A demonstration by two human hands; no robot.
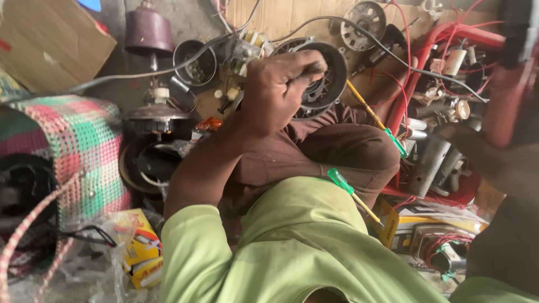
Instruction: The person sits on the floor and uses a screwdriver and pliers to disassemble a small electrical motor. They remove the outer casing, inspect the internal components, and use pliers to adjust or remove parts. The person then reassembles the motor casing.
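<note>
While the left hand (278, 84) is closing in a fist against the round motor housing (325, 76) resting above the knee (359, 151), the right hand is lying outside the view.

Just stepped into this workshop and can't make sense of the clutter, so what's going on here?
A person in a light green shirt sits on the floor among motor parts and wires. Their left hand is closed in a fist over a round grey motor housing resting by their knee; what the fingers pinch is hidden. The right hand is a blur at the frame's edge. Two green-handled screwdrivers lie on their lap and knee, untouched. A checked woven bag sits to the left.
</note>
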